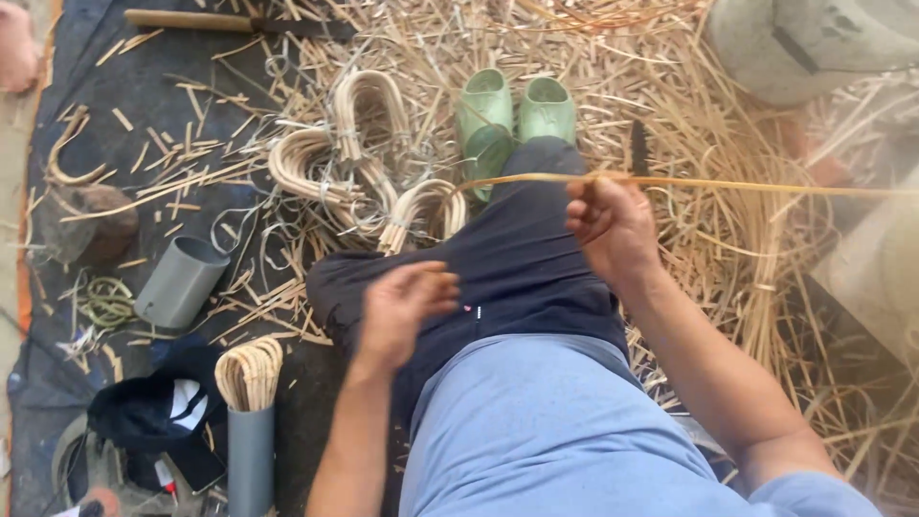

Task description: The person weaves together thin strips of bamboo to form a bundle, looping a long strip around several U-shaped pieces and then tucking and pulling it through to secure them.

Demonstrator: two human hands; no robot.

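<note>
My right hand (613, 225) is closed around a long thin cane strip (728, 183) that runs level from my knee out to the right edge; a dark knife blade (638, 148) sticks up just behind the hand. My left hand (402, 311) rests on my dark trouser leg (517, 278), fingers loosely curled, holding nothing. Bent cane loops (354, 163) tied in bundles lie just beyond my knee, to the left of my green sandals (512, 110).
Cane offcuts and shavings (728, 105) cover the ground ahead and right. A grey tube (180, 282) lies on the dark mat at left; another grey tube (251, 460) stands holding bent cane pieces. A wooden stick (191, 19) lies at the top; a dark cap (153, 407) at lower left.
</note>
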